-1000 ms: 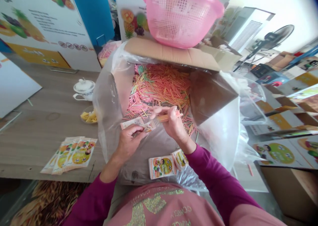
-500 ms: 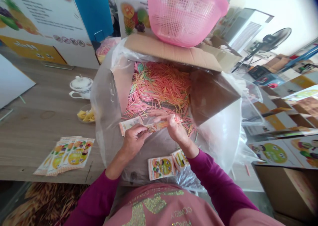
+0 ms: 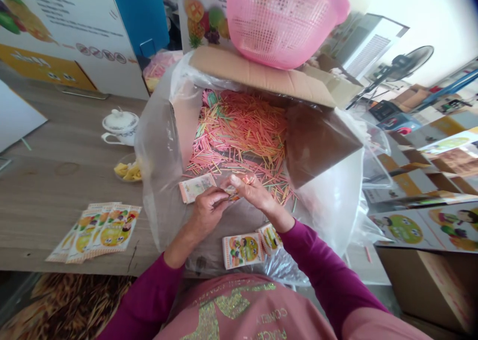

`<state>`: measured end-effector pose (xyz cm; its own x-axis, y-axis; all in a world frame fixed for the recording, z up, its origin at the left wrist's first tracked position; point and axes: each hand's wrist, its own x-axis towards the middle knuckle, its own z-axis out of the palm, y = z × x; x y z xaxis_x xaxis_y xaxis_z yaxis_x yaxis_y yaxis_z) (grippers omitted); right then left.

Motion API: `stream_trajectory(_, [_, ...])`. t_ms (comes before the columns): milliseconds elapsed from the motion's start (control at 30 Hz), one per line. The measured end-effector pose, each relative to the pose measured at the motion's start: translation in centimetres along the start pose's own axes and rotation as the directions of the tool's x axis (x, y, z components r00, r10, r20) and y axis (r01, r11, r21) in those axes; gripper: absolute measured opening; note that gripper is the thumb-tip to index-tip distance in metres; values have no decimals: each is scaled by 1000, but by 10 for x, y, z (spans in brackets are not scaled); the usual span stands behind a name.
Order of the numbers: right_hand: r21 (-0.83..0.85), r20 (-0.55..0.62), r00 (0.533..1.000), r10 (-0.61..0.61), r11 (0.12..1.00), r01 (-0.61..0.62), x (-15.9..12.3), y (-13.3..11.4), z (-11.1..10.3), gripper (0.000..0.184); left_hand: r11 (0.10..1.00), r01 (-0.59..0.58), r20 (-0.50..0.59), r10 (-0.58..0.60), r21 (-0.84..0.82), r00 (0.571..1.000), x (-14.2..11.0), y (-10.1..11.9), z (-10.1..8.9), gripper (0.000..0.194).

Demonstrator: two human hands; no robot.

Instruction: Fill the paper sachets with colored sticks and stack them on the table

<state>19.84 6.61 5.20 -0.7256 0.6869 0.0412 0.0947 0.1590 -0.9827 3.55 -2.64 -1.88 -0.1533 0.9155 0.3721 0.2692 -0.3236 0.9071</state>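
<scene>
Fingers closed, my left hand (image 3: 207,210) pinches a small printed packet (image 3: 234,197) above the table. My right hand (image 3: 257,193) is closed round the packet's other end, with pinkish sticks partly showing by its fingers. Most of the packet is hidden by both hands. Just beyond them, a loose heap of thin pink, yellow and green sticks (image 3: 242,123) spills from an open carton (image 3: 309,141) lined with clear plastic. A pale packet (image 3: 197,187) lies beside my left hand. Nearer my body are two plump printed packets (image 3: 243,251), one partly under my right forearm.
Flat printed packets (image 3: 99,230) lie fanned at the left. A lidded white cup (image 3: 120,126) and a dish of yellow pieces (image 3: 128,170) stand beside the plastic sheet (image 3: 155,180). Behind the carton is a pink basket (image 3: 286,24); printed boxes (image 3: 407,228) are at the right.
My right hand has moved left along the packet towards my left hand, and its stretched fingers have folded in. The sticks at the packet's end are now largely covered.
</scene>
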Motion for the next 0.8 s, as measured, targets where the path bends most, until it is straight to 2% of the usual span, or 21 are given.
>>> stream_trajectory(67, [33, -31, 999, 24, 999, -23, 1, 2, 1, 73, 996, 67, -7, -68, -64, 998, -1, 0, 2, 14])
stream_trajectory(133, [57, -117, 992, 44, 998, -37, 0, 5, 1, 75, 985, 133, -14, -135, -111, 991, -1, 1, 2, 15])
stream_trajectory(233, [82, -204, 976, 71, 995, -55, -1, 8, 2, 77, 982, 136, -18, -139, -130, 990, 1, 0, 2, 15])
stream_trajectory(400, [55, -141, 989, 37, 998, -30, -2, 6, 8, 75, 991, 49, -54, -56, -124, 997, 6, -5, 8, 19])
stream_trajectory(567, [26, -98, 995, 12, 1000, -10, 1, -1, 7, 75, 967, 164, -19, -171, -195, 985, 10, -4, 14, 24])
stream_trajectory(700, [62, -90, 996, 8, 998, -2, 5, -3, 2, 79, 918, 266, 79, -254, -293, 964, 16, 2, 22, 35])
stream_trajectory(800, [26, -149, 987, 53, 998, -50, 10, 0, 1, 74, 906, 284, 127, -257, -313, 958, 18, 5, 30, 35])
